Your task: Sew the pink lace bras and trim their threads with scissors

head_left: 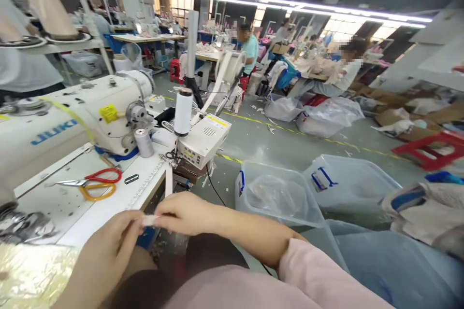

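Note:
A short length of pale tape (149, 220), fabric or elastic by its look, is stretched between my two hands above the table's front edge. My left hand (112, 239) pinches one end between thumb and fingers. The other end sits in the closed fingertips of my right hand (179, 212). Just behind my right hand, a pale band (168, 179) hangs at the table corner. Scissors with red and orange handles (99, 183) lie on the sewing table (121, 203), beside a small dark razor blade (131, 179).
A white JUKI sewing machine (72, 120) fills the left. Thread spools (144, 144) and a white control box (205, 140) stand by the table's end. Clear plastic bins (279, 198) and a red stool (431, 149) are on the right. Several people sit at machines farther back.

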`<state>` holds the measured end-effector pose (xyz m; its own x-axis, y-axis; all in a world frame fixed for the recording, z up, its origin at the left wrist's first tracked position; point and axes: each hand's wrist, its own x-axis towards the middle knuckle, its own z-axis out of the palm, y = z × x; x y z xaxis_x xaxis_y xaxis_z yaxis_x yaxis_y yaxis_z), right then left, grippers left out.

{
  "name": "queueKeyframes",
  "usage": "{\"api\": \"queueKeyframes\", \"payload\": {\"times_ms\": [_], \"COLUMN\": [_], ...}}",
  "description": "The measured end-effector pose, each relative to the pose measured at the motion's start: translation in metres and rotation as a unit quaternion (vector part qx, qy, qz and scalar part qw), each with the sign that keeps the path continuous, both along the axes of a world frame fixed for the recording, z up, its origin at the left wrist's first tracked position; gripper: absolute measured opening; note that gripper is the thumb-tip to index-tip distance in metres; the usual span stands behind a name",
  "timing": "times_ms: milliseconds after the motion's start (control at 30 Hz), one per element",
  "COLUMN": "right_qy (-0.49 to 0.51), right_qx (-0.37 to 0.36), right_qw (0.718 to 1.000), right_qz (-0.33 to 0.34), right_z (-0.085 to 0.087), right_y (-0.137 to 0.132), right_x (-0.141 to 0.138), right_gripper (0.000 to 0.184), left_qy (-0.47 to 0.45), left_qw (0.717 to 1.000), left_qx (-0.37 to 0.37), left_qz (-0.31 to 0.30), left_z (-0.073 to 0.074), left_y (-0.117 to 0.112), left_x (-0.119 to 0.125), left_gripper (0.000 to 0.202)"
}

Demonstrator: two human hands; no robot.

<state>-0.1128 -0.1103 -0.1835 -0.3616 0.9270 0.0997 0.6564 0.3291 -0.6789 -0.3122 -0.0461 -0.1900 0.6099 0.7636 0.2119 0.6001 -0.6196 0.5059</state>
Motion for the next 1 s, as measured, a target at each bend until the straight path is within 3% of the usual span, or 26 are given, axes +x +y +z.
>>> {"api": "queueKeyframes", "payload": {"times_ms": [133,233,333,433,500,600,767,867,1000], "right_qy": [-0.031,-0.047,-0.043,0.001,0.061,0.15,0.24,0.317,0.402], "right_qx": [-0.004,0.022,0.04,0.045,-0.005,-0.128,-0.214,-0.256,-0.327], "right_qw": [0.992,0.981,0.976,0.98,0.978,0.949,0.89,0.855,0.822], "right_qz": [-0.121,-0.189,-0.208,-0.192,-0.197,-0.247,-0.323,-0.32,-0.237], "right_z": [-0.01,-0.012,-0.01,-0.016,-0.03,-0.062,-0.108,-0.115,-0.113], "right_y": [0.003,0.012,0.018,0.017,0.014,0.015,0.04,0.057,0.072], "right_x": [0.017,0.021,0.018,0.013,0.013,0.026,0.055,0.051,0.019], "right_gripper": [0.015,0.011,0.01,0.031,0.031,0.007,0.015,0.016,0.028], "left_qy": [-0.081,-0.16,-0.216,-0.27,-0.322,-0.405,-0.499,-0.525,-0.57], "left_qw": [0.99,0.962,0.931,0.899,0.869,0.817,0.758,0.746,0.731], "left_qx": [-0.113,-0.216,-0.285,-0.329,-0.347,-0.358,-0.348,-0.344,-0.326], "left_qz": [0.021,0.052,0.071,0.104,0.143,0.202,0.234,0.22,0.186], "left_z": [0.001,0.005,0.003,-0.006,-0.011,-0.01,0.001,0.005,0.013], "left_y": [0.027,0.053,0.07,0.078,0.082,0.086,0.088,0.086,0.078], "left_x": [0.025,0.043,0.05,0.043,0.032,0.011,-0.008,-0.003,0.003], "left_gripper": [0.029,0.022,0.024,0.028,0.029,0.025,0.018,0.016,0.013]}}
